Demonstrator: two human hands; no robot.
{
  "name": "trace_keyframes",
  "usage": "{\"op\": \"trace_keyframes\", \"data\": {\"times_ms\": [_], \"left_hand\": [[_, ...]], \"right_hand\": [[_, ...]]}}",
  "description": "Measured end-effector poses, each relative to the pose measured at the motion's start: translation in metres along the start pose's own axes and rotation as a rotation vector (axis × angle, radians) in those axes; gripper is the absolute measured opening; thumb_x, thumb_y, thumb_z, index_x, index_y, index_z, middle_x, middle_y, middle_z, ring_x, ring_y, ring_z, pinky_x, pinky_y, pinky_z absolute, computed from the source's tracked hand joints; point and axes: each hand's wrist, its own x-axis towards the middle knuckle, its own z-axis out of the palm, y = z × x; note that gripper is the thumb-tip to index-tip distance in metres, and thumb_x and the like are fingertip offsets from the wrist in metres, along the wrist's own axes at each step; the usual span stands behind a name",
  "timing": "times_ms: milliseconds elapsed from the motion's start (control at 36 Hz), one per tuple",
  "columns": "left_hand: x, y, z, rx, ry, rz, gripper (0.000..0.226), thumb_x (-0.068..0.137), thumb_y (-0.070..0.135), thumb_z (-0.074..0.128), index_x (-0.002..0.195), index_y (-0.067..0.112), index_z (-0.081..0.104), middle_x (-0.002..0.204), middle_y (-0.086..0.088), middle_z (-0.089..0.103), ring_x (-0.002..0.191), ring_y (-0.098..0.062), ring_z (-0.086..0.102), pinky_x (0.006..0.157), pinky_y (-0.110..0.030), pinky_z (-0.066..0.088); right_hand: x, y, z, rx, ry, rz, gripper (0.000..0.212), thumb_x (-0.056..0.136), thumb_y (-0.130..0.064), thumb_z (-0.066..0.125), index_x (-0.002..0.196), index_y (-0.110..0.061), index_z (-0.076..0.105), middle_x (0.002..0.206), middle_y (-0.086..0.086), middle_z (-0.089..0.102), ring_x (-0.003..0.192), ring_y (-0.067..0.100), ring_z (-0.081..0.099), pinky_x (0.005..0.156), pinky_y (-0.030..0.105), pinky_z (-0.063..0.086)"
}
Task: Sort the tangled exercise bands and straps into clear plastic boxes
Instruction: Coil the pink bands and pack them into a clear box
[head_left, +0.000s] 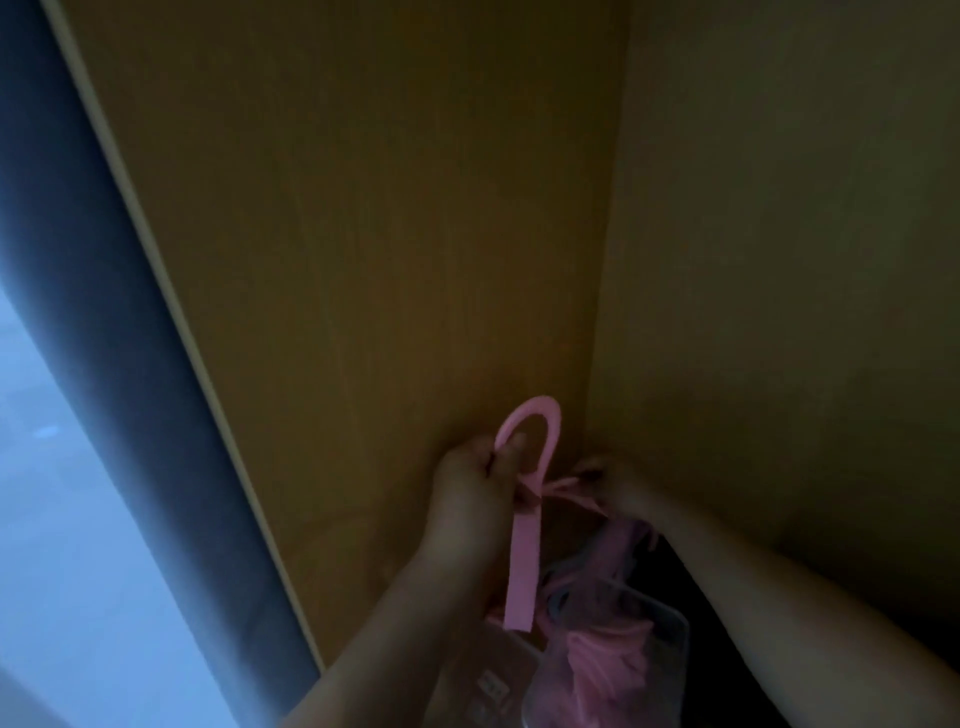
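Pink band (522, 571), knotted, hanging just above the clear box (675, 621). Loop (535, 408) pinched in the left hand (472, 493), loose strands (563, 486) by the knot (534, 492) seemingly pinched in the right hand (621, 480). Risk of tightening the knot by pulling both ways; of snagging the heap (608, 654) below.

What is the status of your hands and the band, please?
Left hand grips pink band below its loop. Right hand pinches strands at the knot. Clear box below, holding more bands. No obstruction seen.
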Motion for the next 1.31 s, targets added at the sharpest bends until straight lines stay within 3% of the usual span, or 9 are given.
{"op": "trace_keyframes", "data": {"times_ms": [194, 361, 583, 694, 833, 917, 1000, 1139, 1306], "left_hand": [[0.028, 0.021, 0.015, -0.191, -0.058, -0.047, 0.033, 0.101, 0.022, 0.044, 0.096, -0.005, 0.062, 0.075, -0.013, 0.065, 0.054, -0.009, 0.066, 0.051, -0.018, 0.052], [0.049, 0.048, 0.028, -0.098, 0.011, 0.103, 0.033, 0.103, 0.028, 0.039, 0.087, 0.020, 0.067, 0.078, -0.002, 0.071, 0.071, -0.015, 0.065, 0.064, -0.028, 0.050], [0.086, 0.099, 0.053, -0.234, -0.003, 0.164, 0.034, 0.103, 0.028, 0.038, 0.097, 0.014, 0.068, 0.084, -0.007, 0.071, 0.072, -0.019, 0.065, 0.065, -0.032, 0.051], [0.101, 0.129, 0.060, -0.306, -0.013, 0.212, 0.032, 0.103, 0.028, 0.040, 0.088, 0.022, 0.068, 0.093, -0.002, 0.074, 0.089, -0.019, 0.070, 0.086, -0.039, 0.055], [0.106, 0.149, 0.065, -0.337, -0.045, 0.316, 0.032, 0.104, 0.025, 0.039, 0.088, 0.024, 0.067, 0.091, 0.004, 0.073, 0.084, -0.005, 0.068, 0.071, -0.022, 0.048], [0.105, 0.152, 0.068, -0.418, -0.086, 0.335, 0.031, 0.104, 0.022, 0.037, 0.103, 0.015, 0.067, 0.097, -0.002, 0.072, 0.090, -0.013, 0.067, 0.073, -0.021, 0.050], [0.102, 0.154, 0.070, -0.574, -0.164, 0.279, 0.033, 0.104, 0.019, 0.035, 0.108, 0.010, 0.066, 0.105, -0.009, 0.073, 0.099, -0.021, 0.068, 0.085, -0.032, 0.053], [0.096, 0.151, 0.064, -0.718, -0.246, 0.198, 0.035, 0.105, 0.021, 0.030, 0.104, 0.005, 0.062, 0.102, -0.020, 0.071, 0.097, -0.031, 0.069, 0.089, -0.041, 0.054], [0.090, 0.138, 0.058, -0.772, -0.289, 0.215, 0.048, 0.102, 0.036, 0.033, 0.114, -0.001, 0.061, 0.113, -0.020, 0.068, 0.107, -0.029, 0.065, 0.095, -0.038, 0.051]], "right_hand": [[-0.007, -0.043, -0.090, 0.339, 0.379, -0.057, 0.007, 0.088, -0.002, 0.064, 0.089, -0.006, 0.070, 0.066, -0.003, 0.064, 0.049, -0.007, 0.053, 0.052, 0.011, 0.039], [-0.020, -0.070, -0.153, 0.448, 0.594, -0.171, 0.029, 0.085, 0.004, 0.064, 0.112, -0.008, 0.065, 0.082, -0.001, 0.067, 0.058, -0.008, 0.060, 0.061, 0.009, 0.047], [-0.038, -0.130, -0.210, 0.550, 0.809, -0.384, 0.021, 0.090, -0.003, 0.061, 0.085, -0.023, 0.069, 0.061, -0.014, 0.068, 0.058, -0.004, 0.057, 0.057, 0.012, 0.042], [-0.053, -0.169, -0.231, 0.634, 0.810, -0.461, 0.020, 0.091, -0.007, 0.061, 0.085, -0.023, 0.071, 0.063, -0.009, 0.067, 0.056, 0.001, 0.056, 0.057, 0.017, 0.043], [-0.064, -0.199, -0.231, 0.770, 0.655, -0.464, 0.018, 0.094, -0.003, 0.056, 0.108, 0.002, 0.065, 0.068, 0.004, 0.060, 0.040, -0.002, 0.047, 0.040, 0.011, 0.036], [-0.057, -0.203, -0.217, 0.738, 0.682, -0.466, 0.016, 0.091, -0.002, 0.060, 0.103, -0.001, 0.069, 0.062, -0.008, 0.068, 0.050, -0.003, 0.057, 0.050, 0.011, 0.044], [-0.047, -0.200, -0.203, 0.785, 0.699, -0.450, 0.012, 0.087, -0.006, 0.065, 0.096, -0.006, 0.073, 0.083, 0.007, 0.074, 0.076, 0.016, 0.068, 0.076, 0.030, 0.056], [-0.042, -0.197, -0.191, 1.085, 0.544, -0.428, 0.013, 0.085, 0.000, 0.065, 0.097, -0.001, 0.070, 0.082, 0.017, 0.069, 0.067, 0.026, 0.065, 0.064, 0.034, 0.057], [-0.036, -0.204, -0.175, 1.296, 0.567, -0.438, 0.021, 0.082, 0.009, 0.063, 0.102, 0.006, 0.066, 0.085, 0.018, 0.069, 0.074, 0.026, 0.066, 0.074, 0.035, 0.058]]}}
